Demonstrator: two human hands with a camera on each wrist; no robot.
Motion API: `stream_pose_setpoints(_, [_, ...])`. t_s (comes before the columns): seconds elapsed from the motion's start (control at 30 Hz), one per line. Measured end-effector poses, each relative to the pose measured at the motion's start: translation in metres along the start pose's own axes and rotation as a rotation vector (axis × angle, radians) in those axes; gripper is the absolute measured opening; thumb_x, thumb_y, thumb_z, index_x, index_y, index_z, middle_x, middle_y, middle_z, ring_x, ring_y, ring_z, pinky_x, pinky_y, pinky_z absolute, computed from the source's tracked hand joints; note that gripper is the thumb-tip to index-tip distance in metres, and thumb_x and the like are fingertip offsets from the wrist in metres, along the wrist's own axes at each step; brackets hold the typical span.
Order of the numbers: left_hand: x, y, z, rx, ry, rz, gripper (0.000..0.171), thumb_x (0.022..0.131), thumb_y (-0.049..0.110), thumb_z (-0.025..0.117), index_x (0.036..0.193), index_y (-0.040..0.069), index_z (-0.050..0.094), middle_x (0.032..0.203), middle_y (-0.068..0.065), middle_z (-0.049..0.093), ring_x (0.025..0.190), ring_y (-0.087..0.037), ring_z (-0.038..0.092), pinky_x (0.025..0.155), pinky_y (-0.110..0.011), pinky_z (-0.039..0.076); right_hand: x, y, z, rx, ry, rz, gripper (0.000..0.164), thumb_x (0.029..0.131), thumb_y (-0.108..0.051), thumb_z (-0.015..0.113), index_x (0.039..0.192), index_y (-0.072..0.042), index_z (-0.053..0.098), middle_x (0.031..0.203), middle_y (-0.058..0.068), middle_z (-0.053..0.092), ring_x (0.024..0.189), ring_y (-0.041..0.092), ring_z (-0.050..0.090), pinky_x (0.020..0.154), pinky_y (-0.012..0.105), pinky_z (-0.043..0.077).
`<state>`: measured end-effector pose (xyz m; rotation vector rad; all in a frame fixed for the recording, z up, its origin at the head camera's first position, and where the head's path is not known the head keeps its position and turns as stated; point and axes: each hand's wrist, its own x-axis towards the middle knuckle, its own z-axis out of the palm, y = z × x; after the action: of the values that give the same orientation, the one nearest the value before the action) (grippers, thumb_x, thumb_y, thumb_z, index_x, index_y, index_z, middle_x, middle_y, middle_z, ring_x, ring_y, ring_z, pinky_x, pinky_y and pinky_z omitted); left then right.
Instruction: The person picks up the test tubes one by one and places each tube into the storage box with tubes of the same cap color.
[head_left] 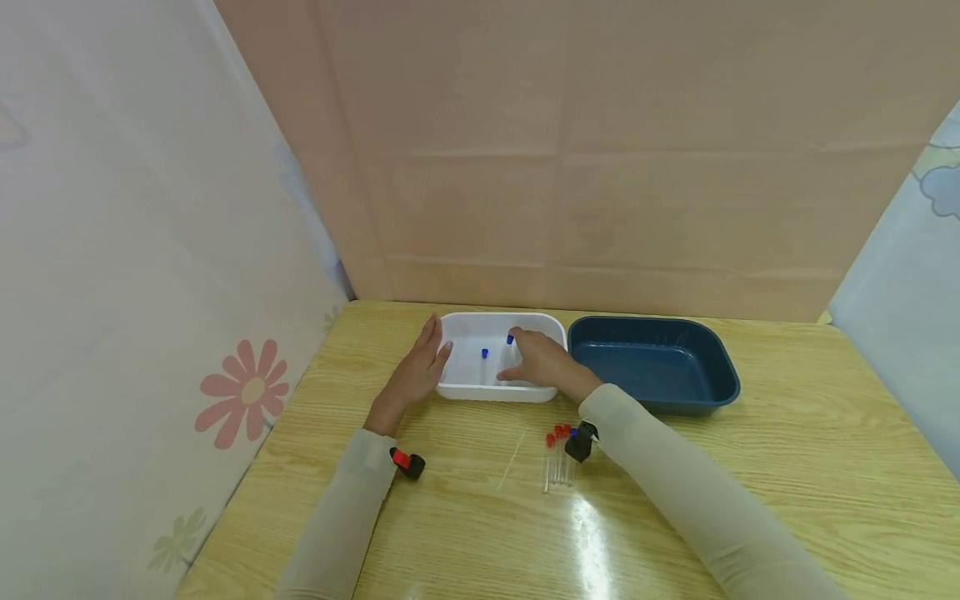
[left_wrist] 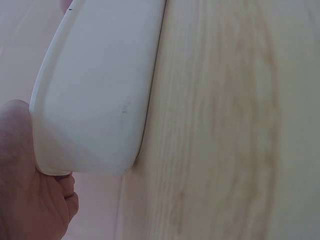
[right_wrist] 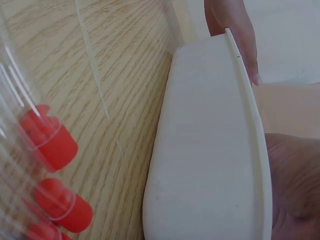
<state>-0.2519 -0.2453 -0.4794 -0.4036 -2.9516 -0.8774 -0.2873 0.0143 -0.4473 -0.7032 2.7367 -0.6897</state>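
My left hand point(head_left: 420, 367) grips the left end of a white plastic tray point(head_left: 498, 392), its thumb over the rim and its fingers along the outside. Inside the tray, my right hand point(head_left: 542, 360) holds a clear test tube with a blue cap point(head_left: 510, 339) between thumb and forefinger. Another blue-capped test tube point(head_left: 484, 355) lies to the left of it on the tray floor. The right wrist view shows the tray's outer wall point(right_wrist: 205, 140), with my right fingers hidden behind it.
Several test tubes with red caps point(head_left: 558, 432) and one blue-capped tube point(head_left: 573, 432) lie on the wooden table point(head_left: 465, 517) below my right forearm. A dark blue tray point(head_left: 652, 367) stands right of the white one. Behind both hangs a tan backdrop point(head_left: 570, 208).
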Motion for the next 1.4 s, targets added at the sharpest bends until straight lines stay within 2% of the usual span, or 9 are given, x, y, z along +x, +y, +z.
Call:
stream_pose_setpoints(0.43, [0.001,-0.001,0.001,0.001,-0.009,0.007,0.072,0.111,0.050,0.020,0.161,0.001,0.002,0.170,-0.008,-0.008,0.156,-0.031,0.004,0.124,-0.047,0.013,0.006,0.005,0.004,0.020,-0.013,-0.005,0.088,0.082,-0.039,0.086,0.149,0.001,0.044,0.139,0.019,0.059,0.119,0.031,0.059,0.107,0.048,0.046])
stream_pose_setpoints(0.9, [0.003,-0.003,0.001,0.012,-0.001,0.017,0.072,0.111,0.050,0.019,0.161,0.001,0.004,0.170,-0.006,-0.008,0.156,-0.028,0.003,0.124,-0.044,0.013,0.011,0.001,0.006,0.007,-0.034,-0.025,0.090,0.081,-0.037,0.087,0.150,0.001,0.042,0.143,0.019,0.056,0.129,0.032,0.055,0.112,0.047,0.040])
stream_pose_setpoints(1.4, [0.001,-0.002,0.000,0.013,0.001,0.014,0.071,0.111,0.048,0.021,0.161,0.000,0.004,0.170,-0.012,-0.004,0.156,-0.033,0.005,0.123,-0.048,0.014,0.014,0.000,0.012,-0.064,-0.052,-0.054,0.087,0.081,-0.039,0.087,0.149,-0.002,0.046,0.146,0.017,0.054,0.136,0.033,0.050,0.114,0.047,0.038])
